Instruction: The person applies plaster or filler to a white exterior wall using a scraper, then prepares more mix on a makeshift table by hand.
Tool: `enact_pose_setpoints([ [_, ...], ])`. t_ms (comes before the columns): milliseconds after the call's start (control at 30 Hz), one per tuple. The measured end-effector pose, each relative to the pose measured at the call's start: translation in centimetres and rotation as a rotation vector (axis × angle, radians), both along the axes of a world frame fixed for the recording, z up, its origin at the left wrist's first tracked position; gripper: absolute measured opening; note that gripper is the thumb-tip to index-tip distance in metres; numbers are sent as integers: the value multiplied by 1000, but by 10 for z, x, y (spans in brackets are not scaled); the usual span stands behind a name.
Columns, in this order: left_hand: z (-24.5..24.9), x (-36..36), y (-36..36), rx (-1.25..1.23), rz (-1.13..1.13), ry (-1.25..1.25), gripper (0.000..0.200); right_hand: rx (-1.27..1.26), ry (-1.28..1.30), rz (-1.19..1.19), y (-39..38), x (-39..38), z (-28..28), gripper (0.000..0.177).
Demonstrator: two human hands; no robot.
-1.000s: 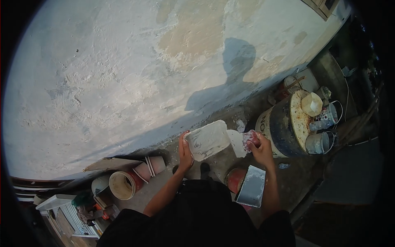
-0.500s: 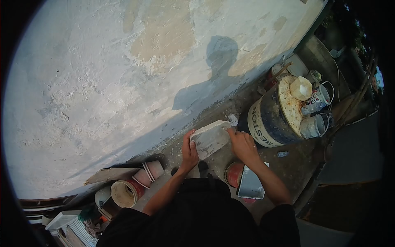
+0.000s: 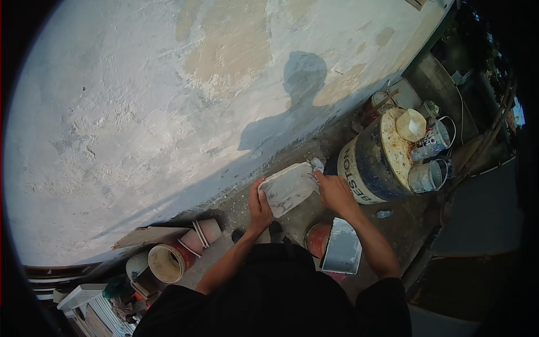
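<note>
A pale rectangular pan [image 3: 287, 188], smeared with white plaster along its edges and inside, is held out in front of my body. My left hand [image 3: 259, 206] is closed on its left end, thumb over the near side. At the opposite end my right hand [image 3: 335, 191] is curled into a fist, its knuckles right at the pan's edge; I cannot tell what is inside these fingers. A lump of white material [image 3: 318, 164] shows just beyond the pan's far right corner. Behind the pan rises a wall [image 3: 140, 140] patchily coated in white and cream, with my shadow on it.
To the right stands a large drum [image 3: 365, 165] bearing several pails and a cream container [image 3: 411, 124]. Beside my right forearm, a grey tray [image 3: 342, 250] sits by a red bucket [image 3: 318, 238]. Buckets [image 3: 168, 264] and a board [image 3: 147, 237] lie at the lower left.
My right hand has shifted slightly right and rotated at the pan's right end. The left hand keeps its hold. The camera view has tilted a little.
</note>
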State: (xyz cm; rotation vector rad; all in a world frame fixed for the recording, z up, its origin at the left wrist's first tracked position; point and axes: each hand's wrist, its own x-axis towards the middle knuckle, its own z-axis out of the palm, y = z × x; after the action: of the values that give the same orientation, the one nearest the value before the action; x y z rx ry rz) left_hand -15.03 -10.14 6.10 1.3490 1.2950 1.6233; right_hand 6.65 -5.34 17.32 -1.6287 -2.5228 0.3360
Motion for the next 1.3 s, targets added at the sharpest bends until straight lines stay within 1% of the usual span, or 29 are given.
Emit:
enact_pose_setpoints([
  [67, 0, 0, -1, 4, 0, -4, 33, 47, -13, 9, -3, 1, 3, 33],
  [167, 0, 0, -2, 36, 1, 11, 33, -10, -112, 27, -6, -3, -3, 32],
  [267, -2, 2, -3, 55, 18, -6, 34, -94, -45, -49, -4, -3, -10, 33],
  [367, -3, 2, -6, 35, 56, -32, 34, -121, 141, -90, 3, 2, -5, 31],
  [467, -6, 2, -7, 56, 52, -44, 35, -179, 192, -145, 11, 6, -7, 28],
  [567, -9, 3, -8, 64, 56, -57, 35, -179, 281, -147, 16, 13, -22, 23],
  [667, -11, 4, -10, 58, 61, -60, 35, -276, 348, -151, 22, 21, -45, 24],
  [767, -12, 5, -10, 49, 71, -77, 36, -378, 467, -163, 17, 16, -50, 22],
  [867, -11, 4, -9, 48, 101, -51, 37, -341, 542, -145, 14, 10, -61, 18],
  [967, -18, 2, -9, 38, 115, -83, 40, -567, 658, -189, 7, -3, -52, 16],
  [1067, -26, 1, -9, 38, 109, -115, 39, -616, 624, -121, 7, -12, -46, 16],
  [1167, -30, -1, -8, 40, 105, -158, 36, -638, 653, -104, 5, -21, -44, 18],
  [1267, -33, 0, -8, 50, 71, -231, 36, -639, 644, -13, 5, -27, -50, 25],
  [1300, -31, 0, -9, 62, 58, -255, 35, -696, 662, -45, 5, -27, -54, 26],
])
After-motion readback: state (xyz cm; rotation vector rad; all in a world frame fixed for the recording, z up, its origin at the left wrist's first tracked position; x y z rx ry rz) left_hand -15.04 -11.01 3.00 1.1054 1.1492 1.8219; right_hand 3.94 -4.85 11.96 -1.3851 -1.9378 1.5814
